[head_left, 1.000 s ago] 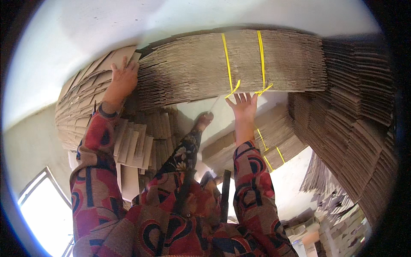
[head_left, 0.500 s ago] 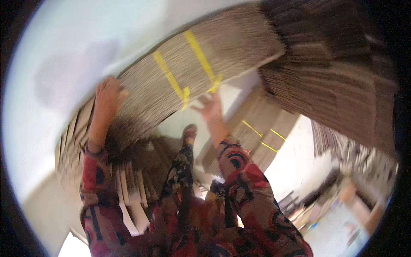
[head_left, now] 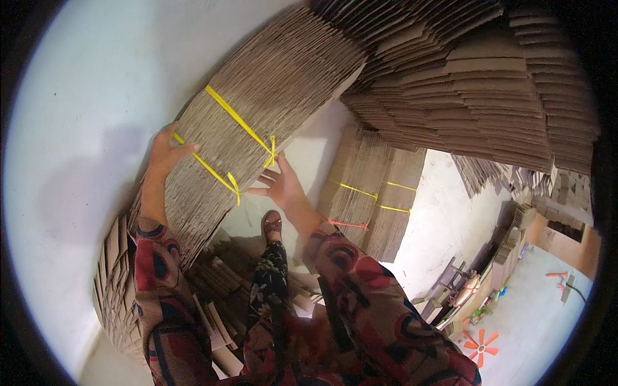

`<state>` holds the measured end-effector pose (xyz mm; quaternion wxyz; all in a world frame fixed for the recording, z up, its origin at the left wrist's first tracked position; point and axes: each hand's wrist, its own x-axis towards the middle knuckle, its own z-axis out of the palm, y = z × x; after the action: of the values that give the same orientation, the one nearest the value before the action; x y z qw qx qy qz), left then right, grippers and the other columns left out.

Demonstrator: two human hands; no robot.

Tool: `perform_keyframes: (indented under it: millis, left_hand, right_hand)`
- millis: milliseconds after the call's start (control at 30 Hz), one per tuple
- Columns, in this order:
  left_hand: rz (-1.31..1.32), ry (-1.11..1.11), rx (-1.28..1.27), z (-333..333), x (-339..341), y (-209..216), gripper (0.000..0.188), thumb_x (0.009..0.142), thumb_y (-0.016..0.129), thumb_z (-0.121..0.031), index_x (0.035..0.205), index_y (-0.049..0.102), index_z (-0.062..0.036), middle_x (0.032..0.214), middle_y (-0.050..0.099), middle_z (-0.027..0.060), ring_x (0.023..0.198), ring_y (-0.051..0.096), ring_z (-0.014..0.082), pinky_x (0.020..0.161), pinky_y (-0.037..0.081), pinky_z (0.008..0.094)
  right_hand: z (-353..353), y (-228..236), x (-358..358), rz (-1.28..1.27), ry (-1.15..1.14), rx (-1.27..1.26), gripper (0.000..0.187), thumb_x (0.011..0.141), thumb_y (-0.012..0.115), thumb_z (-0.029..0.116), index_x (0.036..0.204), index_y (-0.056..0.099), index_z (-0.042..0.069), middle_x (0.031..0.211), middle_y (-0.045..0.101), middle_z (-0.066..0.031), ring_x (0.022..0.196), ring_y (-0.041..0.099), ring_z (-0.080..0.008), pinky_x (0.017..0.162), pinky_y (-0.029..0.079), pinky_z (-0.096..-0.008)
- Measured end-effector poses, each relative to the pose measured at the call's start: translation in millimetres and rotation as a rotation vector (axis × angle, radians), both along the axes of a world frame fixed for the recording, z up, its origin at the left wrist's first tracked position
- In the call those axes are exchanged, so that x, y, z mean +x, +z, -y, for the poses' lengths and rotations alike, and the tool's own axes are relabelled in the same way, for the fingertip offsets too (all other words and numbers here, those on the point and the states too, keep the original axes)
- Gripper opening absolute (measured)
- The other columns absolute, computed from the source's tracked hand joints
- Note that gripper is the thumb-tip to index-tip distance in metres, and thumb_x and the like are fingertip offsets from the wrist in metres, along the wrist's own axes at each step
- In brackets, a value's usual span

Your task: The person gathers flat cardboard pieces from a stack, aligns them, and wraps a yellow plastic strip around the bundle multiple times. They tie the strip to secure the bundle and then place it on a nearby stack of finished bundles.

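A long bundle of flat brown cardboard sheets (head_left: 270, 77) stretches across the upper left, bound with two yellow straps knotted on its right side. My left hand (head_left: 166, 153) grips the bundle's wall-side edge by the nearer yellow strap (head_left: 207, 168), thumb across the top and the other fingers partly hidden. My right hand (head_left: 283, 186) is open at the opposite side, fingers spread toward the bundle's edge between the two knots. Its fingertips are at or very near the cardboard; contact is unclear. The farther yellow strap (head_left: 238, 117) lies flat over the sheets.
More tied cardboard bundles (head_left: 370, 186) lie on the floor to the right. Large stacks of cardboard (head_left: 476, 90) rise at the upper right. A pale wall (head_left: 84, 167) borders the left. Loose cardboard (head_left: 222, 273) lies by my legs, and an orange fan (head_left: 481, 347) is at lower right.
The view has turned and steadied, so the bundle appears more upright. My right hand has shifted lower and left in view, beside the knots; my left hand stays at the wall-side edge.
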<state>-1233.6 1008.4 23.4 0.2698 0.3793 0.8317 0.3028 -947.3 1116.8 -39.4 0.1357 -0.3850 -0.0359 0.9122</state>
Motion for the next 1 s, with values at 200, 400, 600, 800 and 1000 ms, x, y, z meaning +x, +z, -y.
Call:
perform_keyframes:
  millis: [200,400,600,800,1000]
  left_hand:
    - [-0.193,-0.001,-0.052,-35,-1,19,0.07,0.055,0.082,-0.025,0.11,0.057,0.0093,0.098,0.063,0.0252,0.096,0.061,0.0325,0.084,0.046,0.0362]
    - [-0.158,0.005,-0.261,-33,16,39,0.06,0.055,0.081,-0.023,0.106,0.062,0.0036,0.093,0.065,0.0218,0.093,0.062,0.031,0.082,0.047,0.036]
    - [-0.163,-0.032,-0.155,-12,-23,-6,0.066,0.055,0.082,-0.021,0.111,0.059,0.004,0.099,0.063,0.023,0.096,0.06,0.0332,0.083,0.047,0.0373]
    - [-0.173,0.05,-0.106,-10,-22,-13,0.072,0.056,0.082,-0.023,0.116,0.055,0.0047,0.111,0.059,0.0244,0.108,0.055,0.0338,0.09,0.043,0.0376]
    - [-0.457,-0.081,-0.085,-11,10,21,0.074,0.069,0.076,-0.019,0.131,0.04,0.0036,0.119,0.055,0.0239,0.111,0.052,0.0358,0.094,0.04,0.0382]
  right_hand:
    - [-10,13,-12,0.066,-0.031,-0.03,0.079,0.081,0.058,0.054,0.138,0.025,0.012,0.132,0.028,-0.0229,0.123,0.032,-0.0381,0.088,0.039,-0.0669]
    - [-14,-1,-2,0.011,0.043,0.049,0.076,0.083,0.055,0.055,0.138,0.025,0.011,0.136,0.023,-0.0251,0.126,0.028,-0.0409,0.086,0.041,-0.0671]
    - [-9,0,-11,0.052,0.056,0.104,0.071,0.08,0.058,0.055,0.13,0.037,0.01,0.122,0.038,-0.0206,0.114,0.04,-0.0385,0.083,0.042,-0.0675]
    - [-6,-11,-9,0.045,0.024,0.091,0.075,0.077,0.061,0.055,0.132,0.035,0.011,0.123,0.036,-0.0201,0.11,0.041,-0.0372,0.081,0.043,-0.0676]
    - [7,-21,-2,0.046,-0.034,0.094,0.083,0.075,0.064,0.053,0.139,0.026,0.016,0.131,0.03,-0.0158,0.114,0.038,-0.0369,0.082,0.042,-0.0653]
